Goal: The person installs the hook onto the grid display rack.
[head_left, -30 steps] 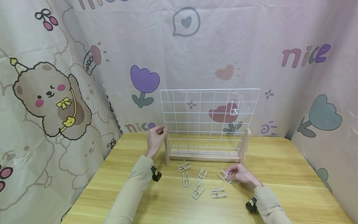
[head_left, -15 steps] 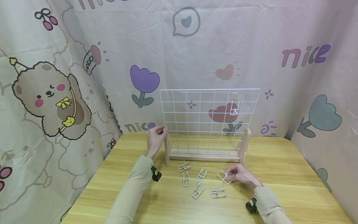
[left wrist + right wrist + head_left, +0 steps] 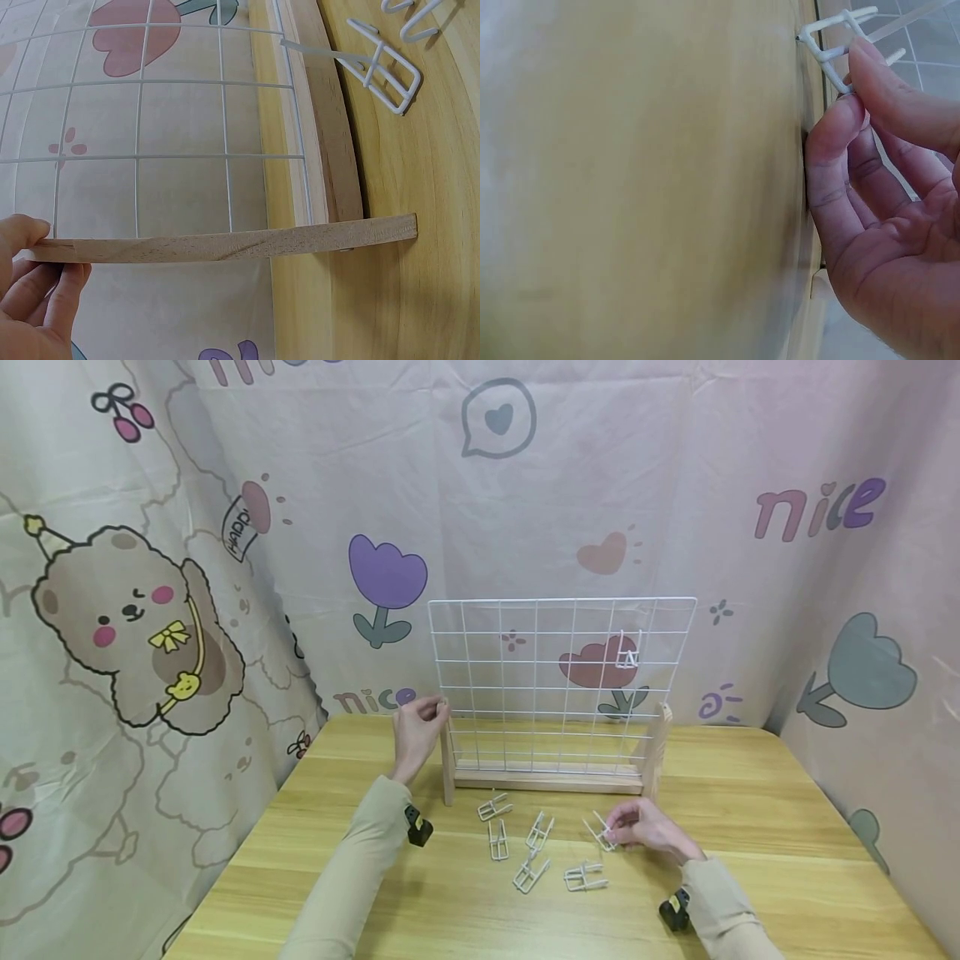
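A white wire grid panel (image 3: 555,687) stands upright in a wooden stand (image 3: 547,781). My left hand (image 3: 417,731) pinches the top of the stand's left wooden post (image 3: 225,244) between thumb and fingers. Low over the table at the right, my right hand (image 3: 647,828) pinches a white wire hook (image 3: 600,832) between thumb and index finger. In the right wrist view that hook (image 3: 832,46) sticks out beyond the fingertips, its prongs toward the grid. One more white hook (image 3: 628,652) hangs on the grid's upper right.
Several loose white hooks, among them a hook (image 3: 498,841) and another hook (image 3: 585,877), lie on the wooden table (image 3: 750,827) in front of the stand. A printed curtain (image 3: 525,510) hangs behind and at both sides.
The hook in my right fingers has tilted slightly, its prongs a touch higher and to the right. My left hand, the stand and the loose hooks stay as they were.
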Motion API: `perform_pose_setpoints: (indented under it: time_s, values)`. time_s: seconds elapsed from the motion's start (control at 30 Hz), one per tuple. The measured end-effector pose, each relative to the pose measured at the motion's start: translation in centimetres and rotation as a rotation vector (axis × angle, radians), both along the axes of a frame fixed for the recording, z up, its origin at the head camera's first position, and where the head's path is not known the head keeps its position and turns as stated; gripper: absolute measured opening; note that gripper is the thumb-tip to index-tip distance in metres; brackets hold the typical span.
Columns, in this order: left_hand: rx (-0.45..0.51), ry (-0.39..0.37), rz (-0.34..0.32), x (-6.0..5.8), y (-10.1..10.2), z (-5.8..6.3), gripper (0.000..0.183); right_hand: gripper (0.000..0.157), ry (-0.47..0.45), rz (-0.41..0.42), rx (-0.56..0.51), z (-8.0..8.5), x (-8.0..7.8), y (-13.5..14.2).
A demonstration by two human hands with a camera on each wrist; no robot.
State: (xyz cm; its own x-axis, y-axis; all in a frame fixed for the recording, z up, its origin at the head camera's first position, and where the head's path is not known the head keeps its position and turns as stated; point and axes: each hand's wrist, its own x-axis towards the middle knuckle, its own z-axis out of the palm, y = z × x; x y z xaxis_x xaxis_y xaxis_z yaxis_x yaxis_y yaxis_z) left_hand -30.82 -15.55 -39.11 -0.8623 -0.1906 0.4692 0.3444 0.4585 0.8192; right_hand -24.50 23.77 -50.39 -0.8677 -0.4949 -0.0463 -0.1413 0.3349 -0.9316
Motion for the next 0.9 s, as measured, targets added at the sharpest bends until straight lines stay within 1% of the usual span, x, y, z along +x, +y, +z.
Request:
perform_pose_setpoints:
  time_s: [0.17, 0.43, 0.57, 0.67, 0.8, 0.9]
  values:
    - [0.003, 0.001, -0.001, 0.0, 0.1, 0.0, 0.025, 0.022, 0.036, -0.022, -0.010, 0.0, -0.1, 0.0]
    - [0.004, 0.008, -0.001, 0.0, 0.1, 0.0, 0.025, 0.022, 0.075, -0.065, -0.042, 0.6, 0.1, -0.2]
    - [0.008, 0.002, -0.001, 0.0, 0.1, 0.0, 0.025, 0.020, 0.125, -0.091, -0.033, 0.8, 0.1, -0.3]
    - [0.009, -0.002, -0.001, 0.0, 0.1, 0.0, 0.026, 0.019, 0.159, -0.138, -0.020, 1.0, 0.1, -0.5]
    - [0.011, -0.005, 0.000, -0.1, 0.1, 0.0, 0.026, 0.021, 0.155, -0.216, -0.007, 1.5, 0.2, -0.9]
    - [0.009, 0.003, 0.000, 0.0, 0.1, 0.0, 0.026, 0.023, 0.148, -0.237, -0.021, 1.9, 0.2, -1.1]
